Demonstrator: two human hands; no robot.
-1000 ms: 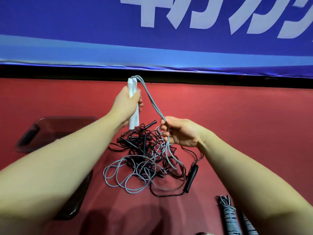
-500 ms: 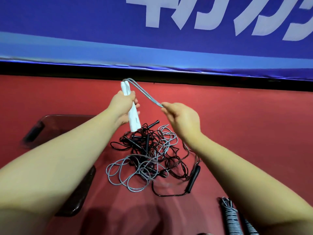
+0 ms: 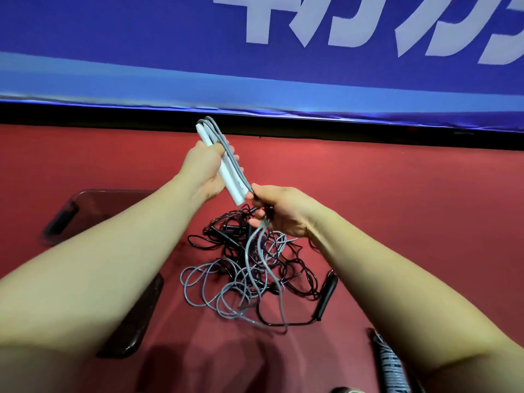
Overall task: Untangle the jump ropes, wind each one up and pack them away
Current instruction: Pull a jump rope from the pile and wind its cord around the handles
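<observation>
Blue banner (image 3: pixel 113 38) with white lettering runs across the top, well beyond both grips. Red floor (image 3: pixel 411 211) fills the rest.

Dark see-through tray (image 3: pixel 85 199) sits left of the left grip, partly under the left forearm. Contents can't be made out.

Both bare forearms reach forward and converge mid-frame, with the hands close together and raised over the floor.

Left hand (image 3: pixel 202 173): back of the hand faces the camera, fingers wrapped round two white handles (image 3: pixel 226 171) held side by side as one bundle. The bundle is tilted, far end up and away, near end pointing at the right hand. Firm closed grip, with both handle ends sticking out of the fist.

Right hand (image 3: pixel 283 209): just beside the near end of the handles, fingers curled round the doubled grey cord (image 3: pixel 252 251). The cord leaves the far end of the handles, bends over, runs down along them past the left fingers and enters the right fist. Below the fist two strands drop into the pile.

Tangle (image 3: pixel 297 268) lies on the floor directly under the right grip: black cord mixed with grey loops, the grey spreading to the lower left.

One black handle (image 3: pixel 326 293) lies at the pile's right edge, below the right wrist.

Wound bundle (image 3: pixel 390 363) of grey patterned rope sits at the bottom right, under the right forearm and partly cut off.
</observation>
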